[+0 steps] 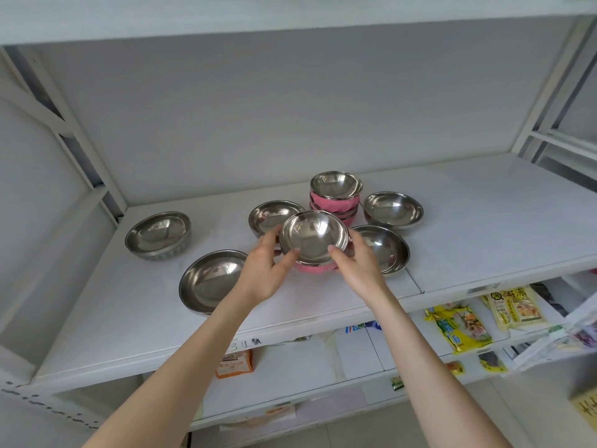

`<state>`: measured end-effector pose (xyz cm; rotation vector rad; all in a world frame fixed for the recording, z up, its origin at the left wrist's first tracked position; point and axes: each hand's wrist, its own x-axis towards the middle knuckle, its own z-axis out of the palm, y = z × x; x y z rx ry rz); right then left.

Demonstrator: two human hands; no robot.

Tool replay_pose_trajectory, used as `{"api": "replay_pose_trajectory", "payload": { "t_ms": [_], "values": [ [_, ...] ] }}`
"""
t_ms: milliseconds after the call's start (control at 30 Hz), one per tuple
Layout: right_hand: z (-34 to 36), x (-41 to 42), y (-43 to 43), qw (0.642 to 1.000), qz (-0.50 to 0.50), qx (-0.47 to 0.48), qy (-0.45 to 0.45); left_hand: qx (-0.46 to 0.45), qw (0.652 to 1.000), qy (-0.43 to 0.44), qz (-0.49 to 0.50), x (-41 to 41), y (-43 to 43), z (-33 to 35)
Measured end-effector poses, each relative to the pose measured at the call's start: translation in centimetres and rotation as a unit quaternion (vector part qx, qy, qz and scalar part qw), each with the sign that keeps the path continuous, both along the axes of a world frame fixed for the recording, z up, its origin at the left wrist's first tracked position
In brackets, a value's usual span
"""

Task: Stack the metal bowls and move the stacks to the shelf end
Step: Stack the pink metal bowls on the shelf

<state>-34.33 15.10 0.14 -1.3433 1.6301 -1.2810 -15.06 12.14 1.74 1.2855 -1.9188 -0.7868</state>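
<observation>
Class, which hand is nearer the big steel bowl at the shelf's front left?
Left. The left hand is just right of the big steel bowl, holding the pink-sided bowl; the right hand holds its other side.

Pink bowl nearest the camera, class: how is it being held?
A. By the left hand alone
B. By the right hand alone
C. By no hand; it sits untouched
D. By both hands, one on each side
D: the left hand and the right hand each curl round one side of the pink bowl, thumbs on its near rim.
</observation>
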Motion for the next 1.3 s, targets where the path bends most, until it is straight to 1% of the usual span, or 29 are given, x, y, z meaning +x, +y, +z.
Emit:
{"api": "replay_pose_trajectory", "payload": {
  "t_ms": [167,300,400,500,633,800,933,1133,1300],
  "values": [
    [1.9,-3.5,-1.0,1.000,0.016,-0.017,0.007,0.027,0.997,0.075,0.025,-3.5,-0.3,0.7],
    [3.1,-7.0,-2.3,0.999,0.033,-0.016,-0.005,0.076,0.986,0.146,0.032,-6.6,-0.6,1.3],
    [4.1,-9.4,-3.2,0.998,0.058,-0.005,-0.018,0.088,0.981,0.170,0.043,-9.0,-0.9,1.6],
    [5.2,-11.3,-4.4,0.997,0.077,0.003,0.008,0.073,0.979,0.183,0.055,-11.0,-1.6,2.3],
    [6.5,-12.9,-6.9,0.995,0.100,0.000,0.009,0.081,0.976,0.185,0.079,-12.7,-3.1,3.8],
    [7.5,-13.7,-10.5,0.993,0.114,-0.027,0.013,0.070,0.981,0.155,0.089,-13.5,-6.1,5.3],
    [7.8,-13.6,-13.3,0.991,0.129,-0.032,0.024,0.062,0.981,0.139,0.122,-13.7,-8.5,6.1],
    [7.3,-13.3,-17.4,0.986,0.155,-0.031,0.047,0.050,0.981,0.111,0.150,-13.6,-11.9,5.3],
    [6.2,-13.2,-19.2,0.983,0.165,-0.027,0.074,0.027,0.981,0.081,0.173,-13.7,-13.2,3.9]
  ]
}}
